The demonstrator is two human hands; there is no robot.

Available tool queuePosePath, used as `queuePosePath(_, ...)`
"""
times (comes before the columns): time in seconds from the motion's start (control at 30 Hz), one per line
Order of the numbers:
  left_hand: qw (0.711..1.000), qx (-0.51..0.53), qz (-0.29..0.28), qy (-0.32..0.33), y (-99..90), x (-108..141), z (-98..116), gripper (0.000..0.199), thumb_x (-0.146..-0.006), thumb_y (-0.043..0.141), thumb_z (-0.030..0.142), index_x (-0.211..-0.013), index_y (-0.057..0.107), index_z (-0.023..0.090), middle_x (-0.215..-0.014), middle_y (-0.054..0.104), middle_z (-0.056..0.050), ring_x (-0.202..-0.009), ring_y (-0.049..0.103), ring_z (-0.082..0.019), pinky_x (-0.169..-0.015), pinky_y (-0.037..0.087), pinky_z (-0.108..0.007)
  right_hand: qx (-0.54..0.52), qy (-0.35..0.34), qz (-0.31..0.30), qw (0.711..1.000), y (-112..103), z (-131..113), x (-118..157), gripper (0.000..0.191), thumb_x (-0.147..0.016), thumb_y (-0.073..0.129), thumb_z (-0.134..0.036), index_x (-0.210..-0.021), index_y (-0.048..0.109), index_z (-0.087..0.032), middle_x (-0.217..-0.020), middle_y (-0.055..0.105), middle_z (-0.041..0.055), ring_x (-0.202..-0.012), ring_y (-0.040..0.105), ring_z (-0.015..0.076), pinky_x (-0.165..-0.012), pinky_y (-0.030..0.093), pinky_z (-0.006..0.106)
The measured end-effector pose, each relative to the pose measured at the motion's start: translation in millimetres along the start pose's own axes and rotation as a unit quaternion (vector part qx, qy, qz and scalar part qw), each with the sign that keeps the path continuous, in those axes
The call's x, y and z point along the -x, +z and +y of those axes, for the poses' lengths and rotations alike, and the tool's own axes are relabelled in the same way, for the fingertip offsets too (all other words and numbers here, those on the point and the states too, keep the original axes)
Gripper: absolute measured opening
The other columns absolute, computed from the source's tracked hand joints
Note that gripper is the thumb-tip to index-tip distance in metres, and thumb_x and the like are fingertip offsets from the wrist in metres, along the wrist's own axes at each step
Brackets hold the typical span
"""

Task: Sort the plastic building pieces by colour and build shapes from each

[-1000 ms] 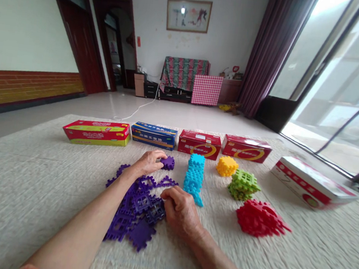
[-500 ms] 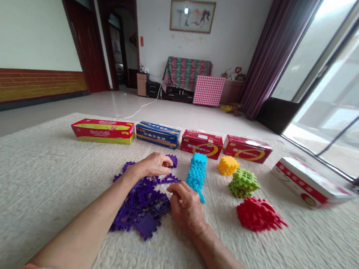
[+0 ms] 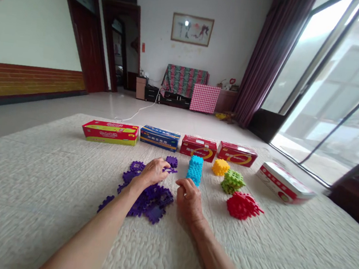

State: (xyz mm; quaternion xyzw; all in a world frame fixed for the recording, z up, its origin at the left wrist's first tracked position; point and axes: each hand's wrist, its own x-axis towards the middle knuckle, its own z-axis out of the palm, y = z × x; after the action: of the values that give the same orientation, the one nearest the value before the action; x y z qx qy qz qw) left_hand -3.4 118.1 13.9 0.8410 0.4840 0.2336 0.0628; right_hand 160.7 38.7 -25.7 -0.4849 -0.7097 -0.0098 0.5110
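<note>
My left hand point(image 3: 155, 171) is closed at the far side of a loose pile of purple interlocking plastic tiles point(image 3: 154, 213). A thin purple building tile point(image 3: 172, 171) sticks out from its fingertips, just in front of a small purple stack point(image 3: 171, 161). My right hand point(image 3: 189, 199) is curled, right of the pile, with nothing visible in its fingers. Directly beyond it stands a row of light-blue tiles point(image 3: 195, 169), whose near end the hand partly covers. Yellow tiles point(image 3: 220, 167), green tiles point(image 3: 233, 181) and red tiles point(image 3: 243, 205) sit in separate stacks to the right.
Along the far side of the quilted cover point(image 3: 47, 184) stand a red-and-yellow box point(image 3: 110, 133), a blue box point(image 3: 159, 138) and two dark red boxes point(image 3: 198, 149). A white-and-red box point(image 3: 286, 183) lies at an angle on the right.
The view has tilted up and shifted. My left hand now has the thin purple tile at its fingertips, near the small stack. My right hand has drawn away from that tile.
</note>
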Motion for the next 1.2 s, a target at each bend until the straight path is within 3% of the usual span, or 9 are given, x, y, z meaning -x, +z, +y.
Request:
queuePosePath(0.13, 0.998, -0.013, 0.028, -0.052, -22.1, 5, -25, 0.031, -0.075, 0.056, 0.019, -0.102, 0.071, 0.019, -0.102, 0.069, -0.006, -0.095, 0.063, -0.018, -0.09, 0.045, -0.024, 0.01, 0.032, 0.021, 0.999, 4, -4, -1, 0.027, -0.076, 0.041, -0.007, -0.079, 0.065, -0.018, -0.077, 0.067, 0.0042, -0.072, 0.062, 0.0163, -0.068, 0.045, 0.026)
queuePosePath(0.3, 0.99, -0.023, -0.002, -0.14, -36.8, 12, -51, 0.029, -0.072, 0.058, 0.02, -0.096, 0.073, 0.021, -0.096, 0.072, -0.004, -0.086, 0.065, -0.017, -0.08, 0.046, -0.023, -0.016, 0.023, -0.005, 1.0, -1, -11, 3, 0.027, -0.076, 0.041, -0.006, -0.079, 0.065, -0.019, -0.076, 0.065, 0.0034, -0.071, 0.061, 0.0146, -0.067, 0.045, 0.024)
queuePosePath(0.47, 0.983, -0.037, -0.043, -0.177, -37.4, 17, -57, 0.028, -0.072, 0.058, 0.019, -0.094, 0.074, 0.022, -0.09, 0.074, -0.004, -0.089, 0.065, -0.018, -0.079, 0.044, -0.023, -0.036, 0.014, -0.034, 0.999, -2, -13, 4, 0.026, -0.075, 0.042, -0.005, -0.076, 0.064, -0.019, -0.072, 0.063, 0.002, -0.068, 0.06, 0.0133, -0.065, 0.045, 0.022)
queuePosePath(0.63, 0.976, -0.071, -0.041, -0.204, -41.3, 17, -57, 0.033, -0.071, 0.056, 0.017, -0.099, 0.073, 0.023, -0.103, 0.072, -0.007, -0.099, 0.063, -0.02, -0.083, 0.043, -0.025, -0.041, 0.013, -0.055, 0.998, 1, -12, 3, 0.025, -0.075, 0.043, -0.005, -0.077, 0.064, -0.019, -0.073, 0.063, 0.0019, -0.07, 0.061, 0.0135, -0.066, 0.044, 0.022)
queuePosePath(0.77, 0.981, -0.061, -0.028, -0.181, -47.4, 16, -47, 0.03, -0.071, 0.058, 0.021, -0.096, 0.073, 0.02, -0.101, 0.072, -0.008, -0.097, 0.063, -0.02, -0.083, 0.044, -0.025, -0.048, 0.013, -0.061, 0.997, 3, -12, 2, 0.025, -0.076, 0.043, -0.005, -0.077, 0.063, -0.019, -0.074, 0.064, 0.0019, -0.07, 0.061, 0.0133, -0.067, 0.044, 0.022)
queuePosePath(0.93, 0.991, 0.014, -0.108, -0.083, -44.5, 16, -25, 0.025, -0.069, 0.059, 0.026, -0.089, 0.074, 0.021, -0.086, 0.073, -0.003, -0.082, 0.065, -0.017, -0.073, 0.046, -0.022, -0.049, 0.006, -0.062, 0.997, 5, -14, 0, 0.025, -0.074, 0.043, -0.004, -0.075, 0.063, -0.019, -0.073, 0.063, 0.002, -0.069, 0.06, 0.013, -0.065, 0.044, 0.022)
queuePosePath(1.07, 0.985, -0.019, -0.166, -0.044, -38.5, 17, -18, 0.033, -0.064, 0.056, 0.017, -0.091, 0.074, 0.024, -0.095, 0.072, -0.002, -0.092, 0.063, -0.019, -0.079, 0.045, -0.023, -0.048, 0.009, -0.061, 0.997, 5, -15, 0, 0.025, -0.074, 0.043, -0.004, -0.075, 0.063, -0.019, -0.073, 0.064, 0.0018, -0.068, 0.06, 0.0128, -0.065, 0.044, 0.021)
queuePosePath(1.2, 0.982, -0.021, -0.185, -0.036, -36.5, 18, -23, 0.043, -0.059, 0.052, 0.01, -0.093, 0.073, 0.026, -0.1, 0.071, -0.002, -0.097, 0.062, -0.02, -0.083, 0.045, -0.024, -0.044, 0.016, -0.065, 0.997, 6, -14, -1, 0.025, -0.074, 0.043, -0.005, -0.075, 0.064, -0.019, -0.073, 0.064, 0.0018, -0.069, 0.06, 0.0128, -0.065, 0.044, 0.021)
